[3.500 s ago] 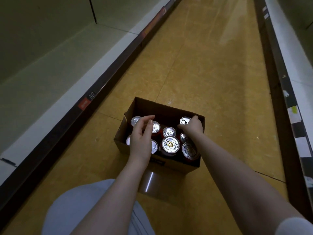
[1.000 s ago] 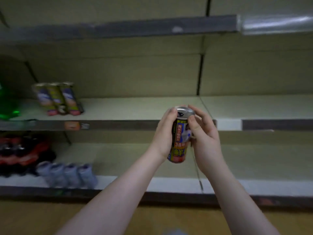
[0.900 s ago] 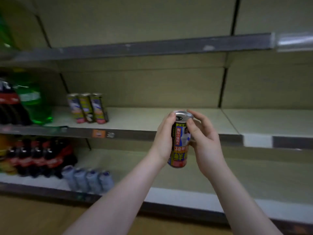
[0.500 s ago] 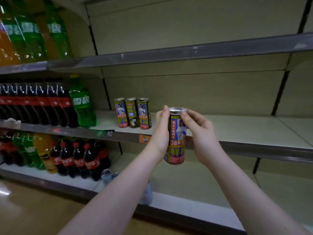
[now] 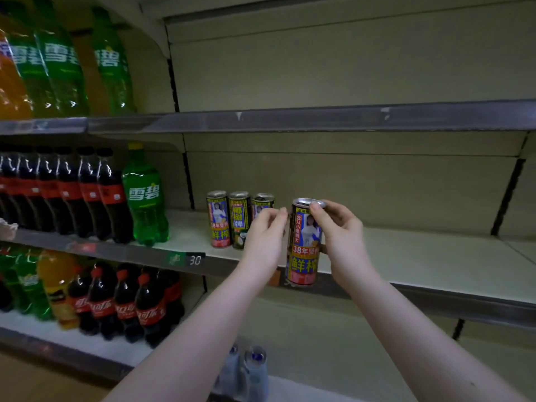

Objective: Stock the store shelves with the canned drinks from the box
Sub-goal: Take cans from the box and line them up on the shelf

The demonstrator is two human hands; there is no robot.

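Observation:
I hold a tall can (image 5: 304, 245) with a colourful printed label upright in front of the middle shelf (image 5: 420, 256), its base level with the shelf's front rail. My right hand (image 5: 339, 236) grips it by the top rim and right side. My left hand (image 5: 264, 239) has curled fingers against the can's upper left side. Three matching cans (image 5: 229, 219) stand in a row on the same shelf just left of my hands; the rightmost is partly hidden by my left hand. The box is out of view.
Cola bottles (image 5: 72, 192) and a green soda bottle (image 5: 145, 195) fill the shelf left of the cans. More bottles stand on the shelf above (image 5: 58, 62) and below (image 5: 116, 303). Small pale bottles (image 5: 246, 369) sit on the bottom shelf. The shelf right of the cans is bare.
I turned from the box on the floor to the shelves with one can. It has come closer to the three shelved cans, and my left hand has loosened towards the can's upper left.

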